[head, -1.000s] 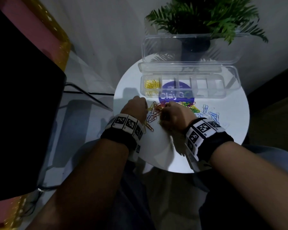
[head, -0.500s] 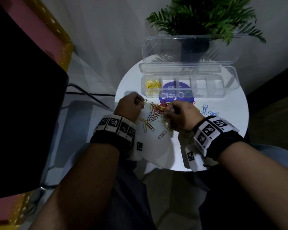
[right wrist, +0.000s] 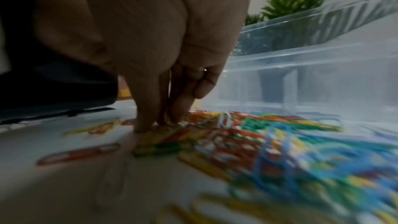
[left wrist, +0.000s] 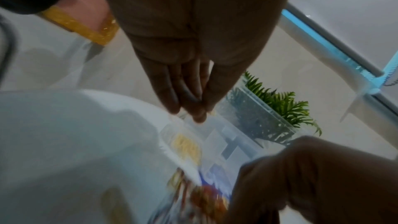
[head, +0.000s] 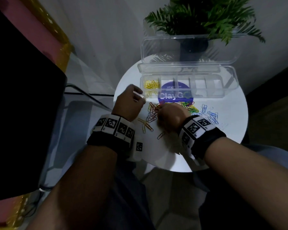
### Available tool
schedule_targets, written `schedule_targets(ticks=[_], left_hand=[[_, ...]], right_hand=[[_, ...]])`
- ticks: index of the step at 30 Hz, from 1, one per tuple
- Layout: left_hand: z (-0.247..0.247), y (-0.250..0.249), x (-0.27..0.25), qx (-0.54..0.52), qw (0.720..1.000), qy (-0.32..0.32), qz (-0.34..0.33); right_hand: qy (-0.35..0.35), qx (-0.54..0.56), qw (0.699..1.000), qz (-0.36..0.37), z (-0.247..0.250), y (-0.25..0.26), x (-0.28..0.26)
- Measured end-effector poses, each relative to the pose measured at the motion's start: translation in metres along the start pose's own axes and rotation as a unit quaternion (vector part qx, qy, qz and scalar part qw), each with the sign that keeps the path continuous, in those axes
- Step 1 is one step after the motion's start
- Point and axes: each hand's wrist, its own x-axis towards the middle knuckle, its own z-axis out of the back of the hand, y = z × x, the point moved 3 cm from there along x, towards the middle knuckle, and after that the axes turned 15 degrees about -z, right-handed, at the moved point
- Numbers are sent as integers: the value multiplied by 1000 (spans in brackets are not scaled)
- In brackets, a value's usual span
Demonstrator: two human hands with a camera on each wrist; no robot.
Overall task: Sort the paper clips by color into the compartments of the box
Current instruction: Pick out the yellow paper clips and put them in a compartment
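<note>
A small round white table [head: 231,130] is seen, on which a clear plastic compartmented box [head: 206,95] with raised lid, a potted green fern [head: 194,47] and scattered multicoloured wire paper clips [head: 192,107] are set.

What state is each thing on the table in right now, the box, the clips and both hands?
box: lid open, upright behind it
yellow clips: in the leftmost compartment
mixed clips: loose pile on table
blue clips: loose beside pile
left hand: raised near box, grip unclear
right hand: fingers down in pile
</note>
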Motion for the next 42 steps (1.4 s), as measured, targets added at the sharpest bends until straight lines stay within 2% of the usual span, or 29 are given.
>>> schedule_targets(ticks=[3,5,10,13,17,20,23,28,31,36,40,42], left_hand=[[11,-12,18,14,996,-85,-33],[14,-21,30,49,991,-113,-47],[5,-28,49,76,994,-55,-53],[6,-24,43,75,995,-49,-49],[19,-19,22,72,989,-106,-70],[24,-8,6,78,994,-57,-42],[20,2,-6,61,998,-16,-28],[11,10,-12,131,988,74,-26],[6,15,-14,156,977,142,-3],[-4,8,-19,189,954,231,-6],[-13,11,-27,253,926,281,25],[-16,12,-29,269,921,279,29]], right_hand=[[-8,-38,999,-16,0,7,-1],[-14,-52,998,-9,-3,9,-1],[-5,-44,998,35,-5,7,1],[-24,36,998,50,0,-2,-2],[-94,214,971,40,13,-17,-6],[-117,310,943,10,31,-20,-3],[-106,335,936,3,53,-13,5],[-160,285,945,7,79,9,33],[-158,269,950,-3,82,17,46],[-143,146,979,-4,80,20,54],[-161,172,972,-3,81,13,39],[-155,175,972,7,77,10,23]])
